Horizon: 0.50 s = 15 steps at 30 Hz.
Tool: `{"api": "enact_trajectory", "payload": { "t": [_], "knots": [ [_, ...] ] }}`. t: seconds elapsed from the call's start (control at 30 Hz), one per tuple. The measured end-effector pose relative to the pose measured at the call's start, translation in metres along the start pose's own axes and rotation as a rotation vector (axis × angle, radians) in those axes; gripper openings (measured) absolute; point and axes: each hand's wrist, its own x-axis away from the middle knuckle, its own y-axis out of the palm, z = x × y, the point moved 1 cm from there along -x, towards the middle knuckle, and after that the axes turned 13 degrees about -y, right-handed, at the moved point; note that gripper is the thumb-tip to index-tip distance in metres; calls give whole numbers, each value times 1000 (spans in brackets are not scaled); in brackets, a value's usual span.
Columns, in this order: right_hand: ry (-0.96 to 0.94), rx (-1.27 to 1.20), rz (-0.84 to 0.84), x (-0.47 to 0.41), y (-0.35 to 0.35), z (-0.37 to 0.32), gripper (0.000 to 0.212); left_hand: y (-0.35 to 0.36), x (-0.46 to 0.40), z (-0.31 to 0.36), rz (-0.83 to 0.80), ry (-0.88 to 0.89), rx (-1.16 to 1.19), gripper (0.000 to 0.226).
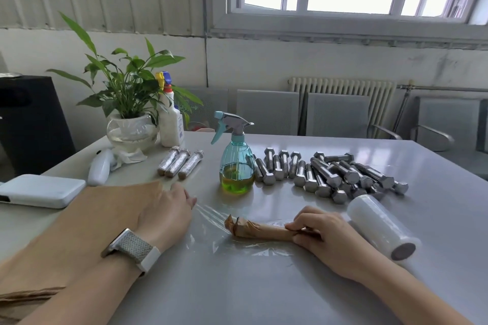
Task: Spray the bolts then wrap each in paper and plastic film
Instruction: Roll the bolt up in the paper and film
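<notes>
A bolt wrapped in brown paper (260, 229) lies on a sheet of clear plastic film (211, 219) spread on the grey table (237, 285). My right hand (320, 236) pinches the right end of the wrapped bolt. My left hand (166, 212) lies at the film's left edge, fingertips on the film. A pile of several bare steel bolts (330, 174) sits behind. The teal spray bottle (236, 163) with yellow-green liquid stands in the middle. Three finished wrapped bolts (181, 163) lie at the left. The film roll (383, 227) rests right of my right hand.
A stack of brown paper sheets (79, 224) lies under my left forearm. A white box (39, 191), a white handheld item (99, 167), a potted plant in a glass bowl (132, 129) and a white bottle (170, 124) stand at the back left. Chairs line the far side.
</notes>
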Motion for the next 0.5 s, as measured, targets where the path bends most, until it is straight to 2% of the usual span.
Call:
{"api": "enact_trajectory", "payload": {
  "t": [0.17, 0.27, 0.33, 0.43, 0.5],
  "knots": [
    [-2, 1, -7, -1, 0, -1, 16, -19, 4, 18, 6, 62, 155, 24],
    [3, 4, -13, -1, 1, 0, 16, -30, 8, 47, -239, 74, 452, 20],
    [17, 7, -23, -1, 2, 1, 17, -27, 18, 74, -399, 102, 571, 17],
    [24, -6, -23, -1, 2, 0, 16, -3, 40, 106, -554, 160, 541, 14],
    [18, -6, -21, -1, 3, 0, 15, 17, 48, 116, -513, 210, 428, 12]
  ]
}}
